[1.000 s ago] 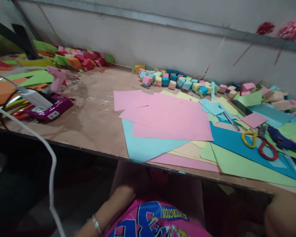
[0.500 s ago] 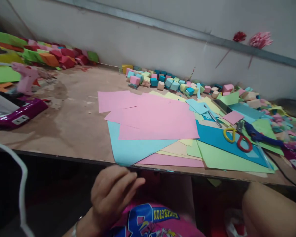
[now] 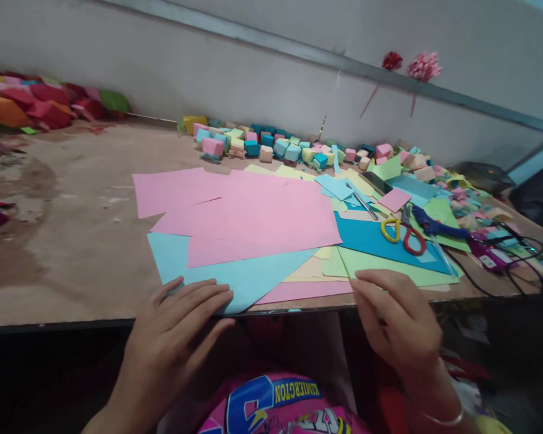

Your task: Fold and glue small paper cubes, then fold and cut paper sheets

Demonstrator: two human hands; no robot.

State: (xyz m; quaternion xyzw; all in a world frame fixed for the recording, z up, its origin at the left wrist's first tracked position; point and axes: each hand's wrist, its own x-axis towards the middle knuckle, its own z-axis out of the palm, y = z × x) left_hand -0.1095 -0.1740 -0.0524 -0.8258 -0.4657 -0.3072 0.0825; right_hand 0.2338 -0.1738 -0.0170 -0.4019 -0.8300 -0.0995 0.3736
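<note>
brown surface (image 3: 90, 253) bears pink sheets (image 3: 271, 211) atop a light-blue sheet (image 3: 257, 277); left hand (image 3: 176, 325) lies loosely spread on its near edge; right hand (image 3: 396, 319) half-curls by green paper (image 3: 416, 274), hold unclear; shirt (image 3: 248, 377) reads "kimiergton".

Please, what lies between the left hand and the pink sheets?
In the head view, part of the light blue sheet lies between the left hand and the pink sheets.

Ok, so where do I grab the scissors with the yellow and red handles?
Probably best by the yellow loop and red loop, coming from the front edge with the right hand. The scissors lie with their loops toward the person and their blades pointing away. Mind the blue glue gun just right of them.
</note>
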